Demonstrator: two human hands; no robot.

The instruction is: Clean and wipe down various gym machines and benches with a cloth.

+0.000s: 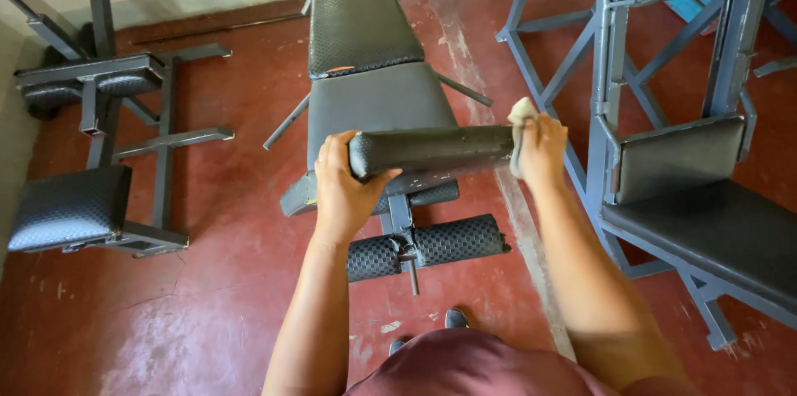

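The left hand (342,188) was wrapped around the near end of a black padded roller (432,150), fingers curled over its top and thumb beneath, holding it firmly. The roller lay crosswise at the foot of a black workout bench (374,97), which stretched away toward twelve o'clock. At the roller's far end, toward three o'clock, the right hand (541,149) was closed on a small pale cloth (520,114) and pressed it against the padding. Two lower textured foot rollers (427,245) sat just below, toward six o'clock. A grey metal frame with a padded seat (706,213) stood at three o'clock, and another padded machine (91,155) at nine o'clock on the red floor (207,296).
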